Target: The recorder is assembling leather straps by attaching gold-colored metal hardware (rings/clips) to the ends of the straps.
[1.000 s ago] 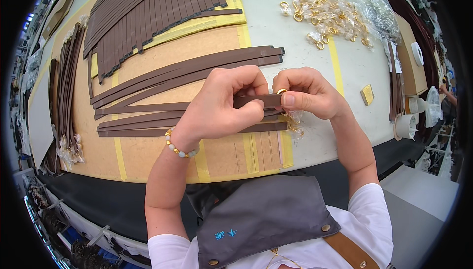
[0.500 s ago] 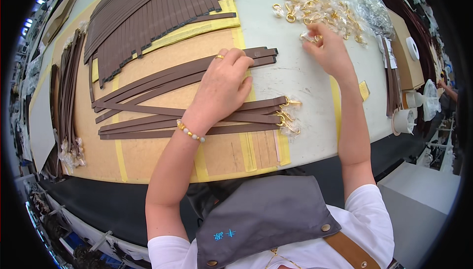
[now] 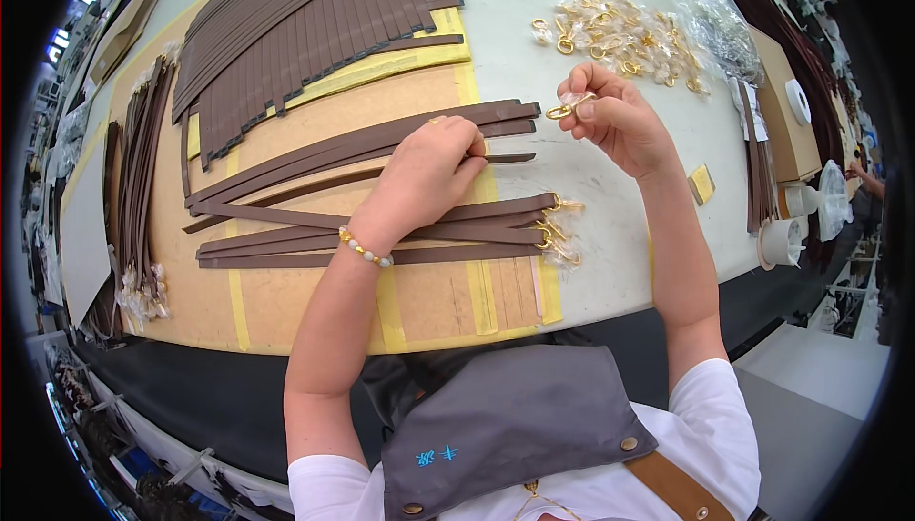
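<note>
My left hand is closed on one brown strap, which appears turned on its edge. The strap's dark end sticks out past my fingers to the right; where they grip it is partly hidden. Just beyond lie several more loose brown straps. Under my left wrist are several straps whose right ends carry gold hooks in clear wrap. Up and to the right, my right hand pinches a gold swivel hook, partly wrapped in clear plastic, with fingers and thumb.
A heap of wrapped gold hooks lies at the far right beside a clear plastic bag. Rows of brown straps cover the far left. A bundle of hooked straps hangs near the left edge. A cardboard box stands at right.
My right hand has come away from the heap toward the strap ends, carrying a gold hook. My left hand has drawn one strap slightly nearer, apart from the others.
</note>
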